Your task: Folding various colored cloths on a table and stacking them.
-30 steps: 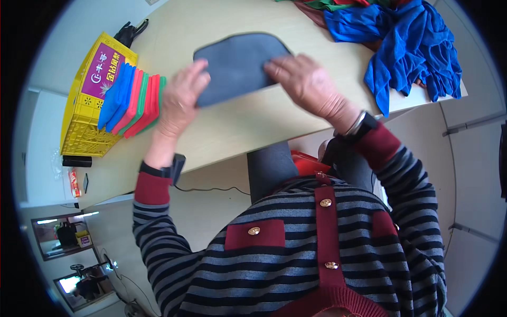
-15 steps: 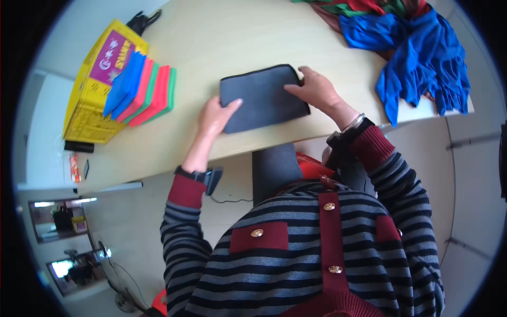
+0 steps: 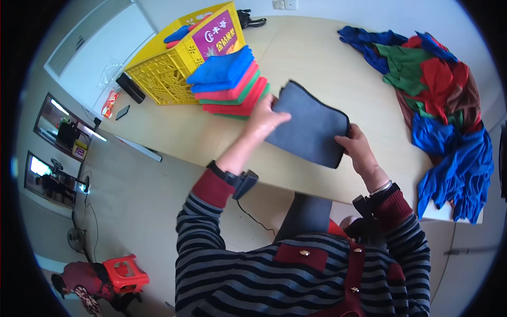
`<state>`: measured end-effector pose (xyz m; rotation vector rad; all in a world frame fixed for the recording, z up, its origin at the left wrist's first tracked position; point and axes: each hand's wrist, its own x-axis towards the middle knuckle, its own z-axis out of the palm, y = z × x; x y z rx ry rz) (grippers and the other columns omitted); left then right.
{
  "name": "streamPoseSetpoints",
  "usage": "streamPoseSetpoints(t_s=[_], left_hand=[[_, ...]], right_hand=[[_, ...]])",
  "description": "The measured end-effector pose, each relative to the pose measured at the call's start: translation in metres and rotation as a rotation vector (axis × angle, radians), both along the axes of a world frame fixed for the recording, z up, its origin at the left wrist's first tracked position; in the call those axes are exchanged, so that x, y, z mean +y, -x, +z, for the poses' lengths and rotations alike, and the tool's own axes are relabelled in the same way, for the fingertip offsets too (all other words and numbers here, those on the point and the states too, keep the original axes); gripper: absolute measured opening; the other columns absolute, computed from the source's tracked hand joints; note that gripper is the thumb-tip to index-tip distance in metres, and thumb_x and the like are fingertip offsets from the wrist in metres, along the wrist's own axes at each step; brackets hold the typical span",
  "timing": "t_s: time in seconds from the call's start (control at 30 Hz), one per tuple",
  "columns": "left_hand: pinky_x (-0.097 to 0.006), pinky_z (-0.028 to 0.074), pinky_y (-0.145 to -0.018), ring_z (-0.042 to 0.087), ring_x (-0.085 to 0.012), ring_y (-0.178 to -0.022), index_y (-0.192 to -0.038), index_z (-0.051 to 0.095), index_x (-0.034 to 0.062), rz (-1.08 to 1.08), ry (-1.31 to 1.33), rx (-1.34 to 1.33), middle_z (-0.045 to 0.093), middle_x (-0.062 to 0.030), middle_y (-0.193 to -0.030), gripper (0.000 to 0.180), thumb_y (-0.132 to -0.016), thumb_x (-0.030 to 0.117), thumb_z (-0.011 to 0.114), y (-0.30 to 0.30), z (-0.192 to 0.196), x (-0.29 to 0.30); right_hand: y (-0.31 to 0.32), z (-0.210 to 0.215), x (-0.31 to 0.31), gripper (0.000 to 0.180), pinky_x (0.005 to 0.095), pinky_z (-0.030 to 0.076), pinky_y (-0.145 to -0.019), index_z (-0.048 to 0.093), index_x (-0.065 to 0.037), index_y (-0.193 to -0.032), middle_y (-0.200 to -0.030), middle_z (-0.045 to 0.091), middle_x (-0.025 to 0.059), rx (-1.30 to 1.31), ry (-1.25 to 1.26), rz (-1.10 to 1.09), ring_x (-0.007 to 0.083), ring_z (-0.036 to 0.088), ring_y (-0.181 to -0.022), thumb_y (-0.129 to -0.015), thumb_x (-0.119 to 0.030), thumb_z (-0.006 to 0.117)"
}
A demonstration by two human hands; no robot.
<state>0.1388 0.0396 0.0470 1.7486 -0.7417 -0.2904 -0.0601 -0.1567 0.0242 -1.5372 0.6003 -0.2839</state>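
Near edge of the desk (image 3: 388, 153) has a bare strip along it, then you hit the gray cloth (image 3: 311, 127), around the middle of that edge. Left grip (image 3: 264, 119) is closed on its left side, thumb on top, and the right grip (image 3: 362, 150) is pinching its right edge. Can't tell if it touches the wood. It's flat, plain, kinda rectangular, with black trim. Left side's tight: the stack of folded cloths (image 3: 224, 79), blue, red and green, sits just beside the left grip. More room right, bare desk until the loose pile (image 3: 438, 90) running along the right end to the near right corner. Yellow crate (image 3: 169, 74) is behind the stack, left part of the desk. Past the gray cloth it's open pale top right back to the far edge and the white wall (image 3: 327, 8).
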Motion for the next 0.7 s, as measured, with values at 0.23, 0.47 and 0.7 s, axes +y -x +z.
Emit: streamPoseSetpoints(t_s=[0.23, 0.47, 0.7], left_hand=[[-0.035, 0.051, -0.089, 0.064, -0.0212, -0.101, -0.115, 0.056, -0.0014, 0.188, -0.004, -0.32, 0.067, -0.0135, -0.11, 0.046, -0.078, 0.015, 0.079, -0.154, 0.131, 0.06], [-0.04, 0.051, -0.091, 0.065, -0.032, -0.106, -0.119, 0.056, 0.004, 0.459, -0.26, -0.723, 0.067, -0.0181, -0.114, 0.04, -0.085, 0.016, 0.072, -0.243, 0.124, 0.095], [-0.048, 0.051, -0.089, 0.062, -0.0419, -0.107, -0.127, 0.052, 0.0079, 0.527, -0.545, -0.852, 0.066, -0.0212, -0.116, 0.046, -0.086, 0.015, 0.07, -0.236, 0.092, 0.093]], right_hand=[[-0.159, 0.114, 0.041, 0.054, 0.0355, 0.053, -0.09, 0.043, 0.007, -0.137, -0.12, 0.06, 0.0155, -0.384, -0.003, 0.194, 0.0229, 0.062, -0.105, -0.09, -0.006, 0.065], [-0.266, 0.138, 0.072, 0.068, 0.0348, 0.053, -0.087, 0.033, 0.009, -0.143, -0.119, 0.06, 0.0191, -0.438, -0.16, 0.285, 0.0253, 0.063, -0.102, -0.085, 0.0, 0.066], [-0.283, 0.131, 0.086, 0.073, 0.0383, 0.046, -0.105, 0.024, 0.007, -0.149, -0.128, 0.055, 0.0193, -0.423, -0.233, 0.375, 0.027, 0.057, -0.116, -0.089, -0.003, 0.064]])
